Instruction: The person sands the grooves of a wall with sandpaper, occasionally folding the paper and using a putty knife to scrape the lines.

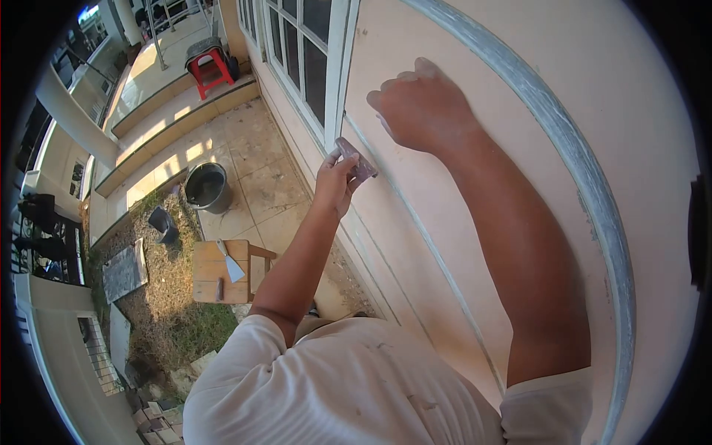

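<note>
My left hand (336, 184) grips a folded, brownish-purple piece of sandpaper (359, 165) between thumb and fingers, close to the wall beside the window frame. Up and to the right, my right hand (426, 111) is against the pale pink wall (400, 182) with its fingers curled; their tips look whitish with dust. Anything under that palm is hidden from this angle. A raised grey curved moulding (552, 96) arches over the wall to the right of my right arm.
A wooden stool (211, 259) stands below on the left, bearing a putty knife (231, 261) and a small brown piece. Beyond are a dark bucket (208, 188), a smaller black container (163, 225), tiled steps (189, 115) and a red stool (211, 70). White-framed window (304, 55) adjoins the wall.
</note>
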`<state>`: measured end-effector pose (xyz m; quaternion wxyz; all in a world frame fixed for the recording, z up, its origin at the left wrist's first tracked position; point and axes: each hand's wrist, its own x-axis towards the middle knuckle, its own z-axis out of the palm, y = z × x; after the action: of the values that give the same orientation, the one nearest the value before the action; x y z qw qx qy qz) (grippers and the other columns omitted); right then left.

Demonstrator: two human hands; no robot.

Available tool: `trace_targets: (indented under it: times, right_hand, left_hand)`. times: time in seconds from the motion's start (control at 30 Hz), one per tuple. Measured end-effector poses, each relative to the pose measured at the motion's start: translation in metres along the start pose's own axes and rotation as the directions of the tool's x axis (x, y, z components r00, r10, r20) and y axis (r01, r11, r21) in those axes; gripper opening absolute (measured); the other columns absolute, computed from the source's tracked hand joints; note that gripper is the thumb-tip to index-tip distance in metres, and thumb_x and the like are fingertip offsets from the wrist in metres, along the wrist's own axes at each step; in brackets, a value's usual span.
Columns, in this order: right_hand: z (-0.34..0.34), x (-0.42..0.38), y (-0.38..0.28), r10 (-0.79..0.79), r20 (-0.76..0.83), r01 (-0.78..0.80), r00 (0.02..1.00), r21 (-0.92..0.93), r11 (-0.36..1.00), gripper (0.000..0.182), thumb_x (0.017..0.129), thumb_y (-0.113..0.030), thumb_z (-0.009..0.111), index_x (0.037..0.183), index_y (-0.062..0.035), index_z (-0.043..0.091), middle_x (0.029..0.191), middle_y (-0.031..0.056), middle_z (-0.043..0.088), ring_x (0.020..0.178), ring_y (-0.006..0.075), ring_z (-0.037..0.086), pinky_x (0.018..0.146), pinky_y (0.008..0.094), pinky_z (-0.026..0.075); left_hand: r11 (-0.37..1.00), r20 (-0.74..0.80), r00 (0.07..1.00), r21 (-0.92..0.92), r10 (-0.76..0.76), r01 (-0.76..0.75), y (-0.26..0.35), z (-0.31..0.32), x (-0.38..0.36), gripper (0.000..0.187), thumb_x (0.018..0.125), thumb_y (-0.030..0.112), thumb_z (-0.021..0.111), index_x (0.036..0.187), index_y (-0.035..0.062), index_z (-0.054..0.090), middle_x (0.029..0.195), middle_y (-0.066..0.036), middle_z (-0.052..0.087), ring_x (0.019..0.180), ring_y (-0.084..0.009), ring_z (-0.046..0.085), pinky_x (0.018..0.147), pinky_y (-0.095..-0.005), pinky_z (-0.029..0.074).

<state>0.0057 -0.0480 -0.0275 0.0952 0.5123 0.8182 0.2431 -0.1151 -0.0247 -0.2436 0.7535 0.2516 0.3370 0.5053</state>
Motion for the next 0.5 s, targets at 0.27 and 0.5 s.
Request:
trace_targets:
  times: [0.27,0.5]
  right_hand:
    - [-0.006,-0.004,-0.002,0.027,0.026,-0.027,0.999,0.032,0.999,0.009,0.086,-0.013,0.059,0.088,-0.0132,0.069,0.083,0.0045,0.069,0.09,0.0224,0.066,0.101,0.0417,0.041]
    - [-0.007,-0.006,-0.004,0.062,-0.027,-0.061,0.998,0.065,0.996,0.007,0.087,-0.016,0.063,0.09,-0.0137,0.069,0.083,0.0053,0.069,0.089,0.0231,0.067,0.1,0.0406,0.042]
  left_hand:
    - [0.956,0.209,0.978,-0.287,0.0,0.061,-0.006,0.002,0.055,0.04,0.09,-0.004,0.045,0.13,-0.0017,0.048,0.116,-0.011,0.059,0.103,-0.0181,0.062,0.097,-0.0311,0.052]
    - [0.977,0.101,0.985,0.15,0.138,-0.152,-0.01,0.002,0.046,0.046,0.091,-0.003,0.053,0.135,-0.0028,0.042,0.122,-0.014,0.06,0.108,-0.0209,0.063,0.092,-0.0322,0.055]
